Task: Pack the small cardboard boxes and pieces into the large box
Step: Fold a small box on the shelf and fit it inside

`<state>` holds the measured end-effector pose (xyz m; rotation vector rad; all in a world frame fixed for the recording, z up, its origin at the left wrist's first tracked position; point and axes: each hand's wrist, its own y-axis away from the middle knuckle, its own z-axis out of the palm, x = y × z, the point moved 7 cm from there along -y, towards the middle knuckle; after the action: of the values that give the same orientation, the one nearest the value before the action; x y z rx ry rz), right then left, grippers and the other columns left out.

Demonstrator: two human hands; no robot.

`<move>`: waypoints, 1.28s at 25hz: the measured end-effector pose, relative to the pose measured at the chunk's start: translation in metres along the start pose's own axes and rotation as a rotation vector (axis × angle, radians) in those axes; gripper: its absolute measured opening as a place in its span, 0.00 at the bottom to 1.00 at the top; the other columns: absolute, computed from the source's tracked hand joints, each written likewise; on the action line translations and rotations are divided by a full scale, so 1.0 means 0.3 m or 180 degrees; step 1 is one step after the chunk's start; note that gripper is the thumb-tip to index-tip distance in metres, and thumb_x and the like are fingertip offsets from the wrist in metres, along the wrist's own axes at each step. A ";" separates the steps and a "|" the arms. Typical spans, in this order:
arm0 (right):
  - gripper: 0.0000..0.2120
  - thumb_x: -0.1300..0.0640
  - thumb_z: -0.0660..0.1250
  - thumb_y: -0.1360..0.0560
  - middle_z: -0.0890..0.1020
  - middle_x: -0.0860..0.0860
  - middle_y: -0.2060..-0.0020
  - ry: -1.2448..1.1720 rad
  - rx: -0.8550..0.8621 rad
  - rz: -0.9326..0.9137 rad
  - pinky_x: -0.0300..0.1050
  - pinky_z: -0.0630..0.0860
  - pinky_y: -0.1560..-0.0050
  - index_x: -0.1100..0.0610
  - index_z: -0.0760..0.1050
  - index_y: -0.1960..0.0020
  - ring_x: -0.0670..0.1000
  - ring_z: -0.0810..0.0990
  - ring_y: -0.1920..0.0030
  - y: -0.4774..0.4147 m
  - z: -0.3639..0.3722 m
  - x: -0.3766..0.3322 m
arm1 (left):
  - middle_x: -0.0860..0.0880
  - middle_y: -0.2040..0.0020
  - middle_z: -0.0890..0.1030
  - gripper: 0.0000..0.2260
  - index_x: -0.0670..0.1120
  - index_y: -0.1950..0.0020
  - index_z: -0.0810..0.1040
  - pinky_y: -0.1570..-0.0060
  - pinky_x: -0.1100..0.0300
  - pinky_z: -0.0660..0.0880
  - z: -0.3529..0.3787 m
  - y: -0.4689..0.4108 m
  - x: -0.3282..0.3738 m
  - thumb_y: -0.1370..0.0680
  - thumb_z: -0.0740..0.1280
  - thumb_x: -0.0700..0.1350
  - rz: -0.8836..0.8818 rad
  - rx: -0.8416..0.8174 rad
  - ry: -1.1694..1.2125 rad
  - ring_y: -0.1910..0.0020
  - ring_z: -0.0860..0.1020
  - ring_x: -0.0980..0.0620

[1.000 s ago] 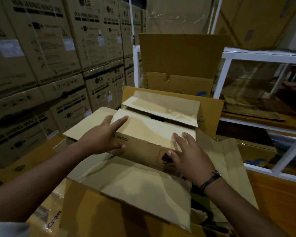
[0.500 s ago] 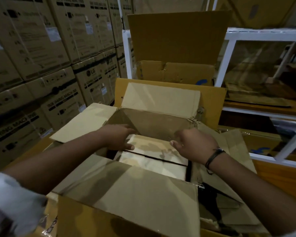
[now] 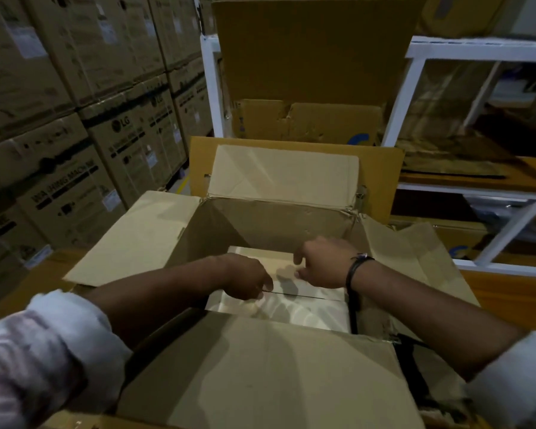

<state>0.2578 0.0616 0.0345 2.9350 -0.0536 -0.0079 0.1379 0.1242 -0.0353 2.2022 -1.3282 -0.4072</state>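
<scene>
Head view. The large box (image 3: 279, 218) stands open in front of me, its four flaps folded outward: one far, one left, one right, and one near that covers the lower part of the opening. Inside it, low down, lie two small cardboard boxes: the far small box (image 3: 260, 258) and the near small box (image 3: 291, 311), set side by side with a dark seam between them. Their pale tops sit well below the rim.

My left hand (image 3: 248, 277) reaches down into the large box from the left, fingers curled and pointing down, tips at the seam between the two small boxes. I cannot tell whether it pinches an edge or merely presses. My right hand (image 3: 321, 263) is in from the right, loosely curled, thumb and fingers slightly apart, resting on or just over the far small box; contact is not clear in the dim light. Neither hand carries anything.

Judgement: the step in hand is seating the small boxes flush against each other and the wall. Free depth remains above them, so packing is not finished. The next move calls for withdrawing both hands clear of the flaps and fetching another piece; no loose piece is identifiable here.

Stacked cartons (image 3: 84, 140) stand at left, a white rack (image 3: 415, 69) at far right.
</scene>
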 end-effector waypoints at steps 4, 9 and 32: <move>0.15 0.42 0.66 0.21 0.83 0.48 0.45 -0.0030 -0.0029 0.0040 0.49 0.80 0.48 0.46 0.79 0.37 0.52 0.81 0.47 -0.007 0.026 -0.024 | 0.50 0.34 0.78 0.17 0.54 0.26 0.74 0.42 0.55 0.71 0.005 -0.003 -0.019 0.16 0.62 0.49 0.0124 0.0121 0.0301 0.38 0.76 0.48; 0.11 0.51 0.63 0.20 0.84 0.51 0.50 -0.0205 0.0177 0.0031 0.50 0.81 0.53 0.47 0.82 0.44 0.55 0.81 0.52 0.004 -0.027 -0.054 | 0.54 0.52 0.81 0.12 0.50 0.36 0.80 0.50 0.57 0.74 -0.084 0.067 -0.024 0.14 0.60 0.48 0.0293 0.0604 0.0835 0.53 0.79 0.53; 0.13 0.42 0.70 0.23 0.84 0.46 0.55 -0.0865 -0.0642 -0.0408 0.41 0.72 0.54 0.49 0.83 0.45 0.47 0.78 0.55 0.151 0.169 -0.039 | 0.46 0.38 0.80 0.17 0.59 0.27 0.70 0.54 0.55 0.69 0.060 0.115 0.080 0.16 0.61 0.54 0.0242 -0.0073 -0.0922 0.40 0.79 0.43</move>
<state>0.2440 0.0073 -0.0059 2.7106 0.0893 -0.4069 0.1152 0.0851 -0.0294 2.1244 -1.5423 -0.7305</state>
